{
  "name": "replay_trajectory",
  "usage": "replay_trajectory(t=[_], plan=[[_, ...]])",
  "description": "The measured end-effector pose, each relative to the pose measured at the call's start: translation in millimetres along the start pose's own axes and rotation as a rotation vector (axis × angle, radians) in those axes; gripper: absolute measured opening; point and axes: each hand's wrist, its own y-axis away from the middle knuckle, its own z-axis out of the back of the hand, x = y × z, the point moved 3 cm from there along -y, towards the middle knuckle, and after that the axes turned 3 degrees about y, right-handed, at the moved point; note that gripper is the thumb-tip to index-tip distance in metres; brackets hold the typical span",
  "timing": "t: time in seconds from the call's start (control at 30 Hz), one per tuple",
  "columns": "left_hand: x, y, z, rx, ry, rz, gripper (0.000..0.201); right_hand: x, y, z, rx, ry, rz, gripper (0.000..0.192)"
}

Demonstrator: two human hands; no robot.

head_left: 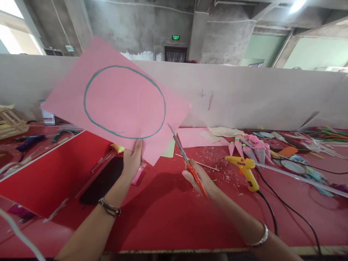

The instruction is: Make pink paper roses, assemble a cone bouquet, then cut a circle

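- While raised off the desk [168,217], pink paper [116,98] pinched at lower edge by left hand [132,161].
- Scissors [187,163] gripped in right hand [199,181], blades nearly shut, tip just beside paper's edge.
- Could wander off the drawn circle [124,102]: sheet floppy, held one-sided.
- Glue gun [244,168] cord near right forearm; might snag.
- Paper blurred; fingers behind hidden.

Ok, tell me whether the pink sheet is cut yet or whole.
Whole. The pink sheet, held up by the left hand, shows no cut; the scissors in the right hand point at its edge.
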Motion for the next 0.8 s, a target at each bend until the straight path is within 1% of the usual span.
replay_trajectory(t=[0.07, 0.13, 0.3, 0.4, 0.53, 0.67, 0.8], plan=[[-1, 1, 0.2, -0.024, 0.028, 0.037, 0.038, 4, 3, 1, -0.005, -0.025, -0.016, 0.026], [-4, 3, 0.2, -0.032, 0.007, 0.04, 0.037, 5, 4, 0, -0.001, -0.036, -0.022, 0.025], [-5, 4, -0.9, 0.007, -0.006, -0.038, 0.027, -5, -1, -4, 0.0, -0.055, -0.002, 0.029], [-1, 3, -3.7, 0.073, 0.012, -0.05, 0.028, -10, -4, -4, -0.024, -0.063, 0.0, 0.03], [2, 7, -9.5, 0.199, -0.027, 0.011, 0.033, -13, -6, -3, -0.052, -0.071, 0.008, 0.03], [2, 12, -12.4, 0.254, -0.116, 0.059, 0.038, -14, -9, -4, -0.086, -0.107, 0.059, 0.034], [0, 16, -14.6, 0.307, -0.137, 0.078, 0.041, -17, -8, -8, -0.09, -0.24, 0.086, 0.037]])
